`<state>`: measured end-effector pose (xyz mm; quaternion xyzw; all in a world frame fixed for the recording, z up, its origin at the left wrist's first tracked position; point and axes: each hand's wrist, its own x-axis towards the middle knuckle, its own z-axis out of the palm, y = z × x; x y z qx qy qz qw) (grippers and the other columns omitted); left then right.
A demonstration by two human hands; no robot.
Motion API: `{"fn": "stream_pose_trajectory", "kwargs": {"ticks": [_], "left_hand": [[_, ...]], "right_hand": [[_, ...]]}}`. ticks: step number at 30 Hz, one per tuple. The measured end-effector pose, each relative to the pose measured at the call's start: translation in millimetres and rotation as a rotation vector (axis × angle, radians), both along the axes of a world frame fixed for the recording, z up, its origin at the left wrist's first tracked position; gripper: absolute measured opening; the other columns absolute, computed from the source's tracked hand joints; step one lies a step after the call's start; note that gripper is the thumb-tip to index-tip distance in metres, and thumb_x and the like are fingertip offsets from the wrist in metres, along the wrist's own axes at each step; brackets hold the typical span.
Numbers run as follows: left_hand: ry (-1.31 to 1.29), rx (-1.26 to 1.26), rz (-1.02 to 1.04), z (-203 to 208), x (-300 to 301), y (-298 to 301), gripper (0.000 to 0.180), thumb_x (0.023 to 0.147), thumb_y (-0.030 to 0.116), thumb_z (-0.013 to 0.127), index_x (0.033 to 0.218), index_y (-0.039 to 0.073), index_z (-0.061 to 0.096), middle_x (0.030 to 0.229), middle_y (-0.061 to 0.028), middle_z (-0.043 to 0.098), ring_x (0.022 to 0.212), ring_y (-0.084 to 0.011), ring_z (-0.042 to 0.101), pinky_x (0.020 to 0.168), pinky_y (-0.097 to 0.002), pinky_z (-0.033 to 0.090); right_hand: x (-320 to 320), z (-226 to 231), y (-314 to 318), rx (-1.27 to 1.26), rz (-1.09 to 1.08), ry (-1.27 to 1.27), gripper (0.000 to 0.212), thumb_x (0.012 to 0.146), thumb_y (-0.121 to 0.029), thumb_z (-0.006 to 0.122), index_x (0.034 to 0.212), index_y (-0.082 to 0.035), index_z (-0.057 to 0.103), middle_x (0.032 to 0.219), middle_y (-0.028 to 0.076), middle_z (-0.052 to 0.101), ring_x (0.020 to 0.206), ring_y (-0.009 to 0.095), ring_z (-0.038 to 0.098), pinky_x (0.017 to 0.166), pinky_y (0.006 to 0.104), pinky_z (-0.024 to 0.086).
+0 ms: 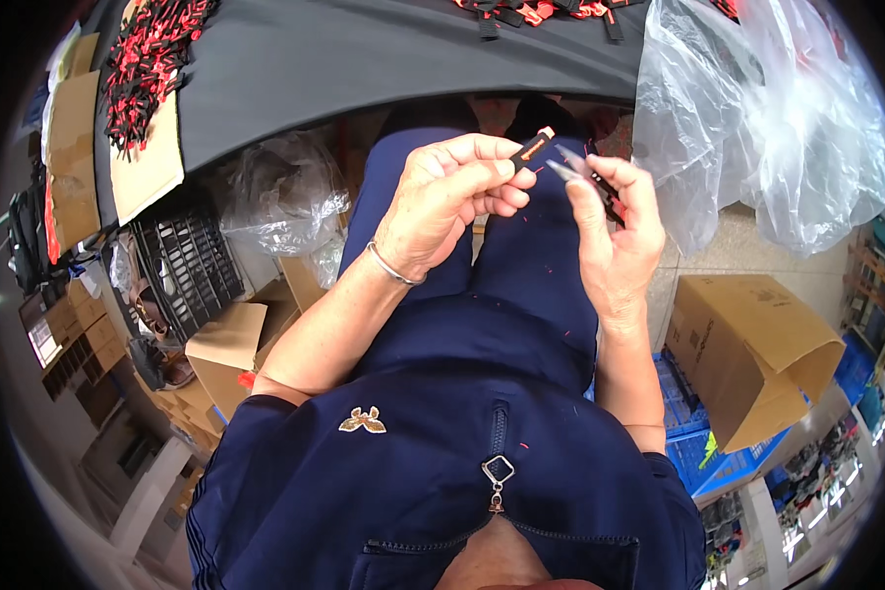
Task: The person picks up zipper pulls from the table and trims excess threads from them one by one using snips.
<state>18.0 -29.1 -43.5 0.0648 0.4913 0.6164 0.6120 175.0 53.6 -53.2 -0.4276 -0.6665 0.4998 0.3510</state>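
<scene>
Above my lap, my left hand [462, 187] pinches a small black fabric tab [532, 153] with a red end and a little orange marking. Facing it from the right, my right hand [619, 221] is closed round a pair of thread snips [598, 183] with dark handles. The pale metal blades point up and left, close to the tab but slightly blurred, so I cannot tell whether they touch it. Short red thread bits lie scattered over my dark blue trousers [521, 256] and top.
A black-covered table [364, 59] spans the far side, with a heap of black and red tabs [157, 59] at its left and more tabs [551, 12] at the back. Clear plastic bags [757, 118] hang at right. Cardboard boxes [747, 344] and a blue crate [688, 423] stand beside me.
</scene>
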Motion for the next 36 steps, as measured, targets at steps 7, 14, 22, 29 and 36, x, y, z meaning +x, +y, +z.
{"fn": "stream_pose_trajectory", "kwargs": {"ticks": [7,14,22,29,36], "left_hand": [[0.063,0.024,-0.093,9.8,2.2,-5.3,0.020,0.087,0.014,0.061,0.099,-0.002,0.060,0.086,-0.0104,0.067,0.070,-0.0141,0.065,0.064,-0.0233,0.053],[0.034,0.012,-0.087,8.9,1.7,-6.3,0.019,0.086,0.015,0.062,0.097,-0.001,0.061,0.084,-0.0099,0.067,0.070,-0.0131,0.065,0.063,-0.0225,0.053],[0.084,-0.020,0.001,24.9,-25.8,-13.3,0.019,0.084,0.010,0.061,0.098,-0.002,0.058,0.084,-0.0124,0.066,0.066,-0.0139,0.062,0.063,-0.0258,0.053],[-0.080,0.684,0.518,50.9,-172.7,-45.2,0.036,0.092,0.016,0.048,0.123,-0.001,0.043,0.118,-0.0169,0.054,0.080,-0.0128,0.057,0.073,-0.0257,0.050],[1.352,-0.004,0.319,17.6,-133.5,33.2,0.021,0.081,0.015,0.067,0.099,0.004,0.067,0.091,-0.0050,0.066,0.067,-0.0089,0.059,0.063,-0.0204,0.047]], "right_hand": [[-1.2,3.0,-3.4,0.479,0.099,-0.162,0.023,0.070,-0.011,0.076,0.087,-0.003,0.062,0.073,0.006,0.064,0.064,0.018,0.058,0.059,0.0293,0.047],[-1.8,6.4,-5.2,0.250,0.028,-0.064,0.020,0.069,-0.010,0.077,0.082,-0.004,0.063,0.074,0.006,0.064,0.064,0.020,0.059,0.057,0.0282,0.047],[-8.9,-4.3,-1.2,0.178,0.057,-0.025,0.014,0.075,-0.002,0.072,0.085,0.000,0.062,0.078,0.007,0.063,0.067,0.014,0.060,0.062,0.0236,0.049],[-16.3,10.9,2.3,-0.219,-0.024,0.145,0.017,0.084,-0.001,0.064,0.099,0.001,0.057,0.091,0.006,0.063,0.085,0.009,0.059,0.077,0.0209,0.047],[-28.1,10.6,6.1,-0.221,-0.002,0.157,0.017,0.084,-0.002,0.064,0.099,0.001,0.057,0.092,0.007,0.063,0.084,0.009,0.059,0.076,0.0212,0.048]]}}
